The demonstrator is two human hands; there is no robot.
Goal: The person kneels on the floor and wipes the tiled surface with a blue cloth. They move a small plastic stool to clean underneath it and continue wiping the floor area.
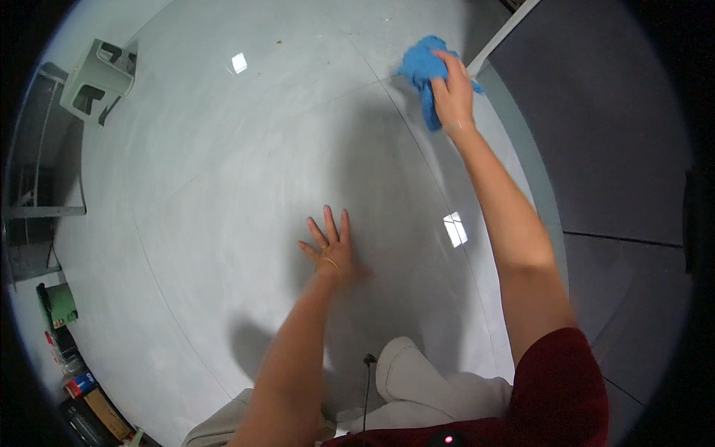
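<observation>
A crumpled blue cloth (423, 62) is bunched under my right hand (455, 92), which presses it to the floor near the foot of a pale post. My arm is stretched far forward along the right side. My left hand (334, 251) has its fingers spread and appears to rest palm down on the glossy light-grey tile floor (223, 184), holding nothing. It wears a ring and a thin yellow band at the wrist. Thin joint lines run between the tiles. My bent knee in pale trousers (408, 369) is close behind the left hand.
A dark grey panelled surface (603, 139) with a light edge borders the right side. A light plastic stool (103, 81) stands far left, beside a metal-framed rack (42, 151). Boxes and bottles (84, 385) line the lower left. A small speck (279, 42) lies on the far floor.
</observation>
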